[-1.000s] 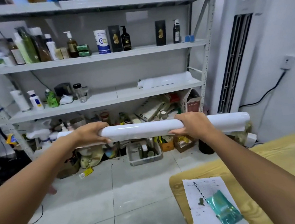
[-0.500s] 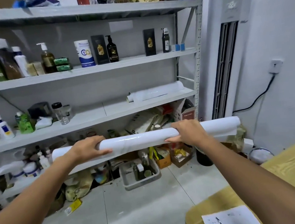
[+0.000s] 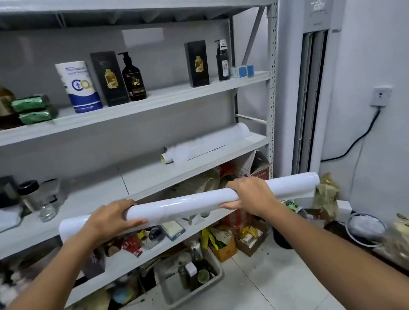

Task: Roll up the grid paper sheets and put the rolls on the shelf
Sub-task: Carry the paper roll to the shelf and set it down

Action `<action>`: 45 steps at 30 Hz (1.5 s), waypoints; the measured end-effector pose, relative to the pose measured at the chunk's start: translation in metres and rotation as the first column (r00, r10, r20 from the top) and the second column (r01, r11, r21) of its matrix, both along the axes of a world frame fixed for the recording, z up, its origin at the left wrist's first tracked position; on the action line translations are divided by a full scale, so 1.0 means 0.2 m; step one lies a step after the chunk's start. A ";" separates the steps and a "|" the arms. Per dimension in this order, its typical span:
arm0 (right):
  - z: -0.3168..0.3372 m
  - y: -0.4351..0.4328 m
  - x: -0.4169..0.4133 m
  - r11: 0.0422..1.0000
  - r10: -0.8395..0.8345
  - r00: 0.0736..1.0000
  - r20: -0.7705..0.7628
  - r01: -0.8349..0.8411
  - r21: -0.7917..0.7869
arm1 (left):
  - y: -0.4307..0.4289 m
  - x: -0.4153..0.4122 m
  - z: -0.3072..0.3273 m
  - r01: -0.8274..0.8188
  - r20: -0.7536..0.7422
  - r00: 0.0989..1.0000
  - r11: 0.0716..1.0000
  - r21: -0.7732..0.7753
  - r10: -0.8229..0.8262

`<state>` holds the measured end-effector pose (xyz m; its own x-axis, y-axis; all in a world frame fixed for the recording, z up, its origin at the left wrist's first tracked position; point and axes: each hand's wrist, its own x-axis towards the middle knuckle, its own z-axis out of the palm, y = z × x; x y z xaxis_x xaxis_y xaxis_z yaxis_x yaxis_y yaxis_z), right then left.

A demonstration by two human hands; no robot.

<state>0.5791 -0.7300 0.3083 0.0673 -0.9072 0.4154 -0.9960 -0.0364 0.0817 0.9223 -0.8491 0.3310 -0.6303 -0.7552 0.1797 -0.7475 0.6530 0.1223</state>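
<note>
I hold a long white paper roll (image 3: pixel 183 205) level in front of the grey metal shelf (image 3: pixel 149 176). My left hand (image 3: pixel 111 219) grips it near its left end, and my right hand (image 3: pixel 251 195) grips it right of the middle. The roll hangs just before the front edge of the middle shelf board. Another white paper roll (image 3: pixel 207 143) lies on that board at the right, towards the back.
Bottles and boxes (image 3: pixel 113 78) line the board above. A jar (image 3: pixel 31 195) and dark items sit at the left of the middle board. Clutter and a grey bin (image 3: pixel 189 281) fill the floor below. A tall white air conditioner (image 3: pixel 316 70) stands right of the shelf.
I have stepped closer to the shelf with the roll held in both hands. The yellow table with the sheet has dropped out of view at the bottom right.
</note>
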 end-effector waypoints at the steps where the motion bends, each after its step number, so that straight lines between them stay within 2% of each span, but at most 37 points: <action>1: -0.01 -0.07 -0.01 1.000 -0.016 1.000 -0.008 0.016 -0.003 | -0.09 -0.02 0.00 0.017 0.008 1.000 1.000 -0.013 -0.017; 5: -0.02 -0.34 -0.04 0.997 -0.077 0.996 0.039 0.077 -0.011 | -0.47 -0.11 0.00 0.062 -0.007 0.998 0.998 -0.019 -0.063; 10: -0.01 -0.61 -0.10 0.984 -0.179 0.982 0.060 0.178 0.013 | -0.86 -0.24 0.05 0.126 0.046 0.991 0.991 -0.034 -0.124; 16: -0.04 -0.82 -0.26 0.959 -0.282 0.959 0.028 0.281 0.049 | -1.15 -0.46 0.02 0.175 0.043 0.984 0.984 -0.036 -0.173; 21: -0.08 -0.99 -0.38 0.956 -0.289 0.957 0.024 0.287 0.069 | -1.33 -0.60 -0.04 0.181 0.034 0.983 0.983 -0.039 -0.179; 29: -0.20 -1.42 -0.87 0.974 -0.223 0.973 0.058 0.219 0.058 | -1.60 -1.02 -0.19 0.060 0.012 0.998 0.998 -0.009 -0.059; 35: -0.27 -1.72 -1.34 0.986 -0.117 0.988 0.099 0.104 0.131 | -1.73 -1.42 -0.26 -0.063 0.016 0.998 0.994 0.088 0.062; 40: -0.25 -1.99 -1.66 0.986 -0.041 0.998 0.042 0.034 0.164 | -1.84 -1.69 -0.27 -0.148 0.017 0.989 0.987 0.062 0.148; 45: -0.33 -2.25 -1.83 0.981 0.010 1.000 0.022 -0.014 0.193 | -2.00 -1.83 -0.39 -0.229 0.098 0.970 0.971 0.065 0.222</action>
